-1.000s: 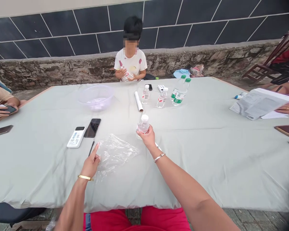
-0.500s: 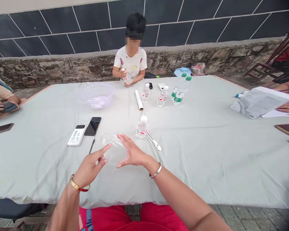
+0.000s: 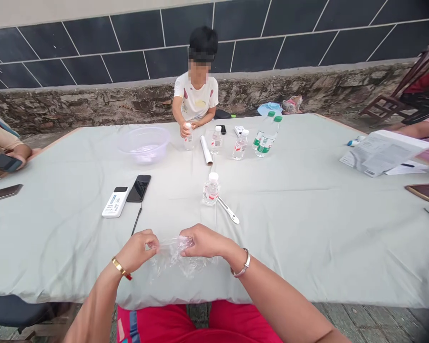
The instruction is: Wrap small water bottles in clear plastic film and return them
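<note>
Grey tablecloth (image 3: 307,228) under crinkled clear plastic film (image 3: 175,255), pinched by left hand (image 3: 137,250) and right hand (image 3: 203,241).

A single head-worn camera looks forward and down from the near edge of a long table covered in a pale grey-green cloth (image 3: 307,228). It faces the dark tiled wall (image 3: 307,43) beyond the far side. The wearer's forearms fill the close foreground, while the table's far edge lies well away. No second view shares the scene.
</note>
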### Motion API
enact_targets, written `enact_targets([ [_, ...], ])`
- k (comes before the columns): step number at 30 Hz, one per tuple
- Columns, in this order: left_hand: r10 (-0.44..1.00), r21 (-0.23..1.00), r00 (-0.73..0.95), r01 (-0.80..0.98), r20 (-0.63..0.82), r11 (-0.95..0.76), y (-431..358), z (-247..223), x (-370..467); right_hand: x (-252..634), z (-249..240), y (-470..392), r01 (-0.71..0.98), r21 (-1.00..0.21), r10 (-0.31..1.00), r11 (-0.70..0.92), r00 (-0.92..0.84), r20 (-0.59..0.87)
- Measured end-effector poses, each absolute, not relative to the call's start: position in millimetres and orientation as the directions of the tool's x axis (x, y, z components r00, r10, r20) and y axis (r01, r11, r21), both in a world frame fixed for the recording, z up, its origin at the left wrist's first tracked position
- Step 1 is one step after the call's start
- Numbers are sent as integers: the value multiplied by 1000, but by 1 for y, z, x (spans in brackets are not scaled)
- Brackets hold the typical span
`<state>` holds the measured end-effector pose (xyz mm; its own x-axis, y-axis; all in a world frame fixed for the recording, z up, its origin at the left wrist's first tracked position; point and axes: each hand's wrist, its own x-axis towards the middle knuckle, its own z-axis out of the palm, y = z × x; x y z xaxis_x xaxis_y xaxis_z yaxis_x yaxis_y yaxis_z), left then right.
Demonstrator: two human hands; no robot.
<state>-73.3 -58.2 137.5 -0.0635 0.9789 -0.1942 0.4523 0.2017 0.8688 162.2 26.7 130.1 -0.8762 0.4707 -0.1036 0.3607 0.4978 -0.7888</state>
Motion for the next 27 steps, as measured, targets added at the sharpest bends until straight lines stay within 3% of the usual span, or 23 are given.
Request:
enact_targets([
  [4, 962, 916, -48, 296, -268, 269, -62, 130, -78, 178, 129, 41, 572, -609, 636, 549, -759, -139],
  [7, 944, 939, 2, -98, -330, 328, -64, 130, -82, 181, 116, 43, 661, -546, 717, 516, -682, -148],
  [10, 918, 839, -233, -520, -320, 160, -56, 129, -76, 175, 99, 31, 669, -537, 714, 514, -680, -165],
  [13, 746, 715, -483, -699, -458, -14, -38, 126, -62, 163, 82, 10, 683, -531, 701, 502, -681, -213],
  [16, 607, 752, -654, -645, -452, -135, -21, 119, -46, 152, 72, -12, 686, -479, 682, 548, -698, -220],
  [18, 561, 875, -776, -451, -288, -175, -16, 112, -36, 148, 74, -22, 643, -436, 629, 630, -751, -199],
  [20, 586, 983, -807, -160, -76, -93, -15, 103, -28, 149, 82, -25, 580, -424, 570, 695, -804, -167],
  [22, 729, 995, -684, 86, 17, 57, -19, 96, -23, 154, 96, -21, 544, -471, 575, 695, -813, -90],
  [24, 875, 974, -478, 154, -71, 163, -28, 93, -20, 161, 107, -11, 524, -593, 669, 612, -743, 34],
  [27, 938, 955, -187, -118, -292, 274, -41, 97, -14, 168, 112, 5, 442, -801, 860, 403, -483, 165],
])
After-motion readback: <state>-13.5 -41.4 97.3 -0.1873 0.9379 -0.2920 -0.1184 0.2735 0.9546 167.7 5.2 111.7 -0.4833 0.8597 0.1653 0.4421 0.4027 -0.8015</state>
